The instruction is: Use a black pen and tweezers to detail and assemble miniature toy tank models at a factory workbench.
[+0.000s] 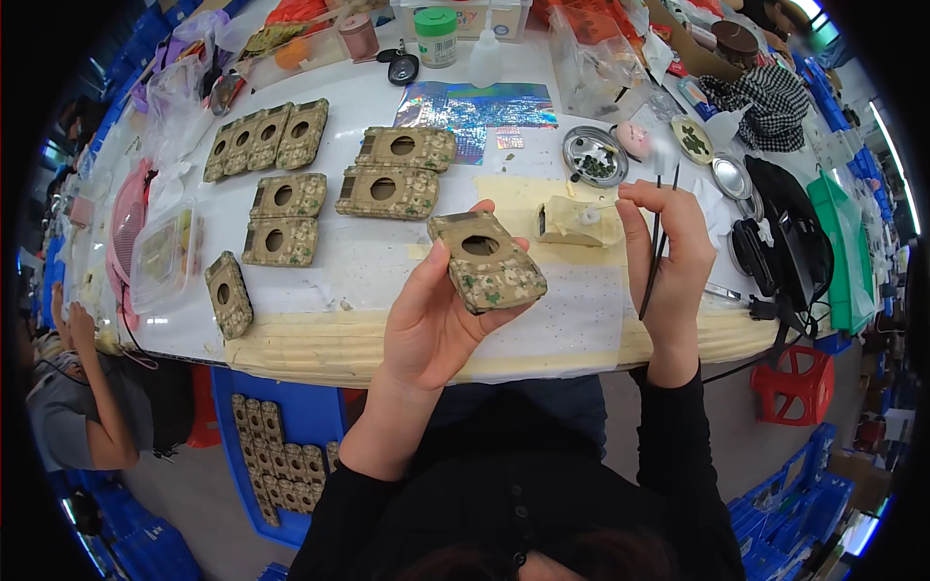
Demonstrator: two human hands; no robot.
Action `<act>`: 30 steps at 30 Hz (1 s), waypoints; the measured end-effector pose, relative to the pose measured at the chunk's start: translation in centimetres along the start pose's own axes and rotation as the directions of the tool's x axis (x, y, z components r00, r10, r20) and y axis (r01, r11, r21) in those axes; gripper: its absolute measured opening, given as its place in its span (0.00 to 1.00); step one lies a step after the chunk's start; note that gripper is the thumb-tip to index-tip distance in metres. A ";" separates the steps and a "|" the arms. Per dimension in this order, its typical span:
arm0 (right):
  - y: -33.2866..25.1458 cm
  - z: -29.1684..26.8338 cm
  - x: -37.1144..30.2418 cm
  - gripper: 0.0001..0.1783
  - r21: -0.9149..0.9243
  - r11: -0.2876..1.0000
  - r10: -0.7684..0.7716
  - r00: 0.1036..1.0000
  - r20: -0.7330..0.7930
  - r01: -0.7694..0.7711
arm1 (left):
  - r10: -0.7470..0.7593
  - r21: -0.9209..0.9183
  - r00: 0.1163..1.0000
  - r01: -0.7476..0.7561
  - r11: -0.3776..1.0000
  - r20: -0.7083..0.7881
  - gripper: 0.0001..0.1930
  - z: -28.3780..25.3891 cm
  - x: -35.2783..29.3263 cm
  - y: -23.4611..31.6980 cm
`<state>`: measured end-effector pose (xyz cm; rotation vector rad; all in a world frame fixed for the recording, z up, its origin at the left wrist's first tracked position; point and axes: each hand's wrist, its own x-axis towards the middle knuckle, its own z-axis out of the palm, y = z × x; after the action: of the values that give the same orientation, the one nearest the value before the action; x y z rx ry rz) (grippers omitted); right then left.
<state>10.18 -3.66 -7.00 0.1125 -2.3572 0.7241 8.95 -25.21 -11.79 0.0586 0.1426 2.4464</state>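
My left hand grips a camouflage model tank hull by its sides, above the front of the table. A round hole opens in the hull's top, and its green, brown and tan pattern faces up. In my right hand, to the right of the hull, is a pair of black tweezers, held between bent fingers. Thumb and forefinger come close together; whether something small is between them I cannot make out. Just left of these fingers sits a tan block with a small whitish piece on it.
More camouflage hulls stand in groups at left. Behind lie holographic sheets, a metal dish of dark green bits and a white squeeze bottle. A blue crate below holds several hulls. Another person sits at far left.
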 end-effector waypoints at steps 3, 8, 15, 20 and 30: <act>0.8 0.5 -0.1 0.06 -0.016 0.996 -0.091 0.995 0.040 0.092 | 0.003 -0.093 0.999 0.001 0.996 0.045 0.33 0.4 -0.3 0.8; 0.3 -0.3 -0.8 0.11 -0.035 0.999 -0.027 0.997 0.069 0.029 | 0.096 0.072 0.995 -0.095 0.993 -0.008 0.28 1.5 -0.9 2.7; -1.9 -2.9 -4.6 0.40 0.438 0.885 0.060 0.971 0.232 -0.159 | 0.154 0.017 0.987 -0.155 0.988 0.054 0.33 -0.9 -1.6 3.6; -3.1 -2.3 -4.8 0.23 0.477 0.804 0.099 0.871 0.481 -0.355 | 0.158 0.097 0.986 -0.152 0.984 -0.053 0.29 -0.6 -1.7 3.1; -3.2 -1.4 -4.5 0.12 0.510 0.759 0.009 0.790 0.614 -0.405 | 0.170 0.156 0.977 -0.150 0.976 -0.125 0.27 -0.3 -1.9 3.2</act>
<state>15.32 -6.07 -7.43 0.3990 -2.6026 1.8073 8.37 -28.88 -11.70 -0.0368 0.3922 2.5971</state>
